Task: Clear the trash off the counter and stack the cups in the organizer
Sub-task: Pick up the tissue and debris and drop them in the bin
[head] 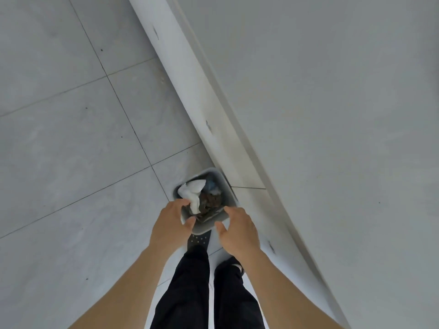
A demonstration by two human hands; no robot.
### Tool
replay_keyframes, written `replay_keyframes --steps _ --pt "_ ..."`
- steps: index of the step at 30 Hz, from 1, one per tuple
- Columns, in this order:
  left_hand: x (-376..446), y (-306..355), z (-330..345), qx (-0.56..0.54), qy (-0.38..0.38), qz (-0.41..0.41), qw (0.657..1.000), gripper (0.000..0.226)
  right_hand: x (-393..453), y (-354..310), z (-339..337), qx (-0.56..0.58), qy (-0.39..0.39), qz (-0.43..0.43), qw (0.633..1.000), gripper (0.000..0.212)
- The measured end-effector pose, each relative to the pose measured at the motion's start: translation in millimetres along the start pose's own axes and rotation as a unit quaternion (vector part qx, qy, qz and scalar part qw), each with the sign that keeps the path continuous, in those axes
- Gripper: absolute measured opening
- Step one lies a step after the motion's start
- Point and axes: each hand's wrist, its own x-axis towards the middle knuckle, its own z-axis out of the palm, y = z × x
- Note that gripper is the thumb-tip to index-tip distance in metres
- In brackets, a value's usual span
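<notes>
Trash sits just past my fingertips: a small grey bin on the floor tiles, against the foot of the white counter front, with white crumpled paper and some dark brown waste in it. My left hand hovers over the bin's near-left corner, fingers spread and loose, thumb toward the rim, holding nothing that I can make out (the paper lies just beyond its knuckles, and whether it touches them I cannot tell). My right hand is likewise spread and empty, over the near-right corner. The bin lies straight ahead between both hands, neither one clearly nearer. No cups or organizer show from here, so I judge the stacking is not yet done; my black shoe stands just below the bin.
</notes>
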Motion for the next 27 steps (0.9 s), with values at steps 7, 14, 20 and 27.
replay_keyframes --steps 7,14,20,27 --pt "-19 32 -38 0.106 0.011 0.074 0.992 0.054 -23 -22 -30 -0.101 0.036 -0.072 0.992 0.056" --pt "-53 66 -95 0.194 0.036 0.16 0.967 0.056 -63 -60 -60 -0.147 0.084 -0.13 0.977 0.057" --pt "-79 97 -153 0.239 0.069 0.193 0.949 0.061 -100 -98 -95 -0.163 0.125 -0.156 0.966 0.05" --pt "-93 160 -197 0.281 0.099 0.271 0.915 0.065 -135 -110 -162 -0.146 0.218 -0.155 0.953 0.053"
